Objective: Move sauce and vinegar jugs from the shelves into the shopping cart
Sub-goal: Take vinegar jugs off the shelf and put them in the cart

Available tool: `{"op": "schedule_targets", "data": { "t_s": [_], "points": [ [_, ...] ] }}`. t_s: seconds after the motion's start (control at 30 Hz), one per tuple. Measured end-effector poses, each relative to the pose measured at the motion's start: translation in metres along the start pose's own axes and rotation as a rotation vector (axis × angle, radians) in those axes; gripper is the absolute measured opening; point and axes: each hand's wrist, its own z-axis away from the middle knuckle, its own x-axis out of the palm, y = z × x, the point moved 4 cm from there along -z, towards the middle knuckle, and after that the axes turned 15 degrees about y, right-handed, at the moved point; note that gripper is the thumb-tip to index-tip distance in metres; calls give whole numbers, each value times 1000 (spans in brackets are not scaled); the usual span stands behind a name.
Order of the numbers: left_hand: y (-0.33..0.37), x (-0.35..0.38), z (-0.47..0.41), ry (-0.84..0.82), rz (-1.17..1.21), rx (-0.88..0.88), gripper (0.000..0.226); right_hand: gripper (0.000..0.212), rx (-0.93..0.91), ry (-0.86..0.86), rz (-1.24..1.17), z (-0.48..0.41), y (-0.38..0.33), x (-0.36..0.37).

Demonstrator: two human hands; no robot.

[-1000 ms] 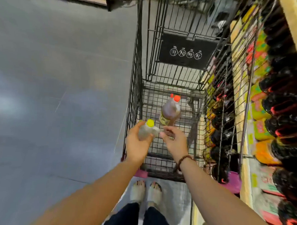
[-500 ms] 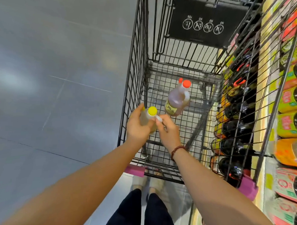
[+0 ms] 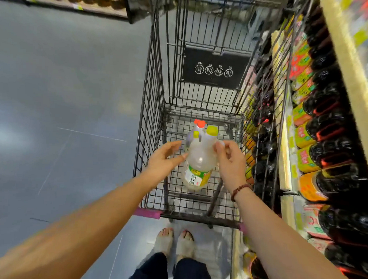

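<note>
1. Jug (image 3: 199,160) with the yellow cap stands low inside the cart (image 3: 150,117), against a red-capped jug (image 3: 190,139) (probably for support).
2. Left hand (image 3: 163,158) is spread, fingertips (image 3: 184,156) steadying its side.
3. Right hand (image 3: 230,161) curls at its shoulder; grip unclear.

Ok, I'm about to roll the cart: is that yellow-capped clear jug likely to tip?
Likely heavy for its size: the yellow-capped jug looks nearly full of pale liquid. It is tall with a narrow base over the cart's open wire floor, so it could tip or slide. The orange-capped jug close behind might brace it.
</note>
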Motion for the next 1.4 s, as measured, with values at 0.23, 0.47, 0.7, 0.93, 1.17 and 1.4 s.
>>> {"op": "schedule_targets", "data": {
  "t_s": [0.23, 0.47, 0.7, 0.93, 1.17, 1.4],
  "points": [
    [100, 15, 29, -181, 102, 167, 50, 23, -121, 136, -19, -39, -93, -66],
    [179, 34, 38, -368, 184, 268, 54, 25, -160, 253, -183, -59, -181, -113],
    [217, 35, 43, -453, 308, 270, 59, 34, -169, 435, -112, -56, -222, -133],
    [239, 24, 44, -583, 343, 268, 40, 27, -97, 515, -207, -16, -251, -141],
    [244, 53, 66, -798, 329, 227, 59, 63, -86, 474, -337, 53, -224, -160],
    [224, 100, 154, -1037, 241, 179, 33, 79, 55, 711, -259, 157, -182, -204]
  ]
}}
